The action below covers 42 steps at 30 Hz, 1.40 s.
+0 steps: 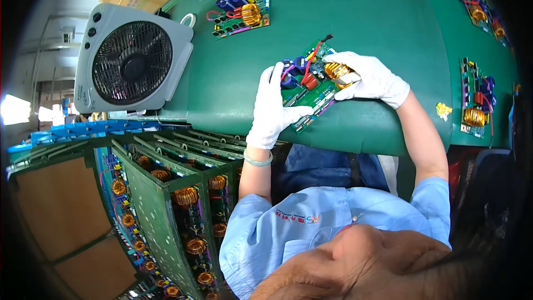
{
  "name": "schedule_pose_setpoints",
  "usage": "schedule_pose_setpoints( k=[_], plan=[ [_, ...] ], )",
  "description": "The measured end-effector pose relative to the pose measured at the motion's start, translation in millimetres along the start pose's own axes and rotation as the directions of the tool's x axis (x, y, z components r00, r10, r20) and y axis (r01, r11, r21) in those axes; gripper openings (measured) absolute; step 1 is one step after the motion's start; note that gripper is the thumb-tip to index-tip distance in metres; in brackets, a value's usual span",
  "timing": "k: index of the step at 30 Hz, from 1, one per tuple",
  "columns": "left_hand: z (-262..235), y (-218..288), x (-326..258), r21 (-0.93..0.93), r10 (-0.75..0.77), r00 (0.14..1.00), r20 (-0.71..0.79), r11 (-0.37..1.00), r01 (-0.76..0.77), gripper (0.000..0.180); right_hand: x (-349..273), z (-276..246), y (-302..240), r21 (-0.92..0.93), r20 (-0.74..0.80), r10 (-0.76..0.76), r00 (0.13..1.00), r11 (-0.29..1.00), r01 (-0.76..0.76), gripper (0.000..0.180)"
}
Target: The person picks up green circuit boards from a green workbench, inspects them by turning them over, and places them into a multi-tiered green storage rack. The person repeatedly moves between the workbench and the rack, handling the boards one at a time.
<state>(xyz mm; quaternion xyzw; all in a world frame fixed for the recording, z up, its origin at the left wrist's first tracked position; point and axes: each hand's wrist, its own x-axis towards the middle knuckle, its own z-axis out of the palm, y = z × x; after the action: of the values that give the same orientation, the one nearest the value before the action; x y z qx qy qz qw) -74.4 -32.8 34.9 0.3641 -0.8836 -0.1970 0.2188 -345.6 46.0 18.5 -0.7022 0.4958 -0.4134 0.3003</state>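
Observation:
A green circuit board (303,98) is held at a slant above the table, near its front edge. It carries dark blue capacitors, a red part, red wires and a copper-wound ring coil (336,70). My left hand (270,105), in a white glove, grips the board's left side, with the thumb lying across the lower left corner. Gloved in white as well, my right hand (371,78) is closed round the right side at the coil. A small white piece shows between its fingers and thumb; whether it belongs to the board I cannot tell.
Similar boards lie at the back left (242,12), far right (481,11) and right (475,100) of the green table (388,28). A scrap of yellow (443,110) lies near the right boards. At left stand a grey fan (133,61) and green racks (145,200) of boards.

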Motion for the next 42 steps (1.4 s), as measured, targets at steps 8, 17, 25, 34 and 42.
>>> schedule_pose_setpoints(
  k=[8,17,25,34,42],
  plan=[
    [3,-7,15,0.004,0.026,0.995,0.099,1.000,-0.027,0.094,-4,-8,7,-0.212,-0.083,-0.141,0.987,0.970,0.121,0.062],
    [25,10,55,-0.199,0.196,0.973,0.123,0.965,-0.170,0.065,-19,-45,-17,-0.149,-0.254,0.049,0.966,0.985,-0.089,0.049],
    [31,-22,76,-0.722,0.095,0.927,0.363,0.657,0.216,0.048,-19,-48,-18,-0.103,-0.257,0.174,0.951,0.973,-0.206,0.048],
    [28,-24,54,-0.827,0.206,0.931,0.303,0.541,0.150,0.056,-14,-53,-22,-0.057,-0.263,0.299,0.917,0.944,-0.324,0.049],
    [27,-2,57,-0.832,0.015,0.945,0.326,0.480,0.279,0.046,-14,-50,-19,-0.038,-0.258,0.292,0.921,0.949,-0.312,0.052]
  ],
)
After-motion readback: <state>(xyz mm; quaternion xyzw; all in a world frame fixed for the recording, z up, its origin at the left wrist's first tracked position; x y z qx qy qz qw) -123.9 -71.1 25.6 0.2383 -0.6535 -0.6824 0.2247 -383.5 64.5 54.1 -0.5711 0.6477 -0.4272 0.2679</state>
